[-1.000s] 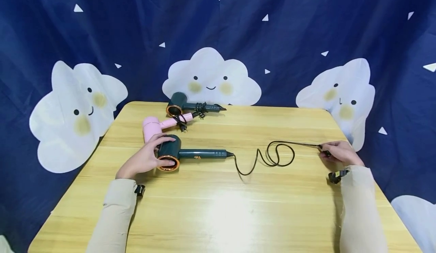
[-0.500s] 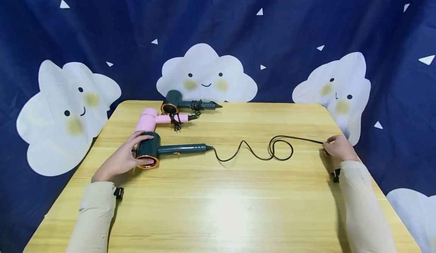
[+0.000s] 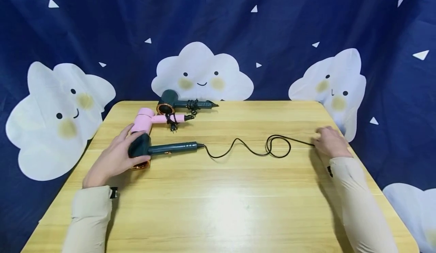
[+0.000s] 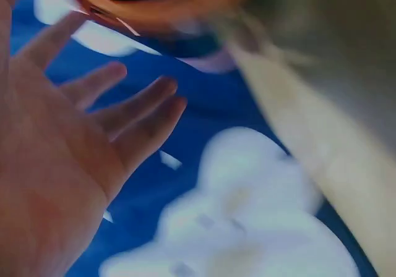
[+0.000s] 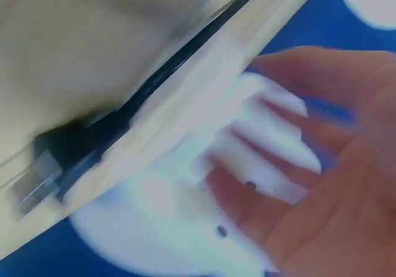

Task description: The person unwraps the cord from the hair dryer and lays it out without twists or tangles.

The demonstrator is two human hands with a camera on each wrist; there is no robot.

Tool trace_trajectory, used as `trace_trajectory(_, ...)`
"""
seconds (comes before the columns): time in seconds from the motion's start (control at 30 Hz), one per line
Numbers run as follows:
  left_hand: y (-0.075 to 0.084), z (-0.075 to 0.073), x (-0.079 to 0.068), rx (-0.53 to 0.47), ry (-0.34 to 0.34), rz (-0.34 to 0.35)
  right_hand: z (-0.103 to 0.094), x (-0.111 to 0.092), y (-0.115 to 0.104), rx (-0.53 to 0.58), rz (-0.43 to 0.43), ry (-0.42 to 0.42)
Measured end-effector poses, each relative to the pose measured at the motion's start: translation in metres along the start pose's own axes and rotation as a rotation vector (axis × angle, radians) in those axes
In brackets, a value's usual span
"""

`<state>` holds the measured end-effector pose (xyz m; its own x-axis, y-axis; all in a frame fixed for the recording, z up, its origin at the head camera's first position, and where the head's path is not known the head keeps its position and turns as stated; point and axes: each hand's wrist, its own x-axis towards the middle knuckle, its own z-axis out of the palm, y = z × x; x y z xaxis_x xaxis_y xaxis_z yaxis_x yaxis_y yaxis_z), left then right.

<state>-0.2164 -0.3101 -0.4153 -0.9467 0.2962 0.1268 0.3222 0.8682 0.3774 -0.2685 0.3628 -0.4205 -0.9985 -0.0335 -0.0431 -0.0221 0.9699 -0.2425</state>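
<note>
A dark green hair dryer with a copper rim lies on the table, handle pointing right. My left hand is spread at its head; in the left wrist view its fingers are extended below the copper rim. The dryer's black cord runs in a loose wave and one loop to the right. At its end the plug lies on the table near the edge. Beside it is my right hand, fingers loosely spread and apart from the plug in the blurred right wrist view.
Behind the dryer lies a pink hair dryer with its cord wound round the handle. Farther back is another dark green dryer, also with a wrapped cord. A blue curtain with clouds surrounds the wooden table.
My right hand has let go of the plug and lifted slightly. The left hand's fingers have loosened from the dryer's head. The whole head view has shifted, so things appear farther left.
</note>
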Motion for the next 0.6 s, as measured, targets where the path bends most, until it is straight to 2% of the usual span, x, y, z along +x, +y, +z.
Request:
trace_trajectory(0.07, 0.029, 0.003, 0.009, 0.019, 0.047, 0.072, 0.006, 0.008, -0.020, 0.033, -0.220, 0.044)
trace_trajectory(0.13, 0.062, 0.012, 0.022, 0.023, 0.056, 0.182, 0.015, 0.017, -0.040, 0.057, -0.407, 0.052)
trace_trajectory(0.2, 0.097, 0.026, 0.034, 0.017, 0.006, 0.296, 0.026, 0.026, -0.058, 0.043, -0.547, 0.051)
trace_trajectory(0.27, 0.132, 0.045, 0.046, 0.018, -0.080, 0.380, 0.037, 0.034, -0.071, -0.003, -0.649, 0.056)
trace_trajectory(0.33, 0.166, 0.066, 0.058, 0.026, -0.194, 0.451, 0.046, 0.040, -0.079, -0.059, -0.716, 0.062)
trace_trajectory(0.43, 0.208, 0.099, 0.076, 0.085, -0.340, 0.520, 0.055, 0.045, -0.083, -0.116, -0.750, 0.076)
trace_trajectory(0.5, 0.233, 0.119, 0.089, 0.150, -0.403, 0.510, 0.055, 0.047, -0.084, -0.129, -0.746, 0.087)
trace_trajectory(0.6, 0.257, 0.146, 0.103, 0.210, -0.458, 0.457, 0.054, 0.049, -0.083, -0.129, -0.699, 0.109)
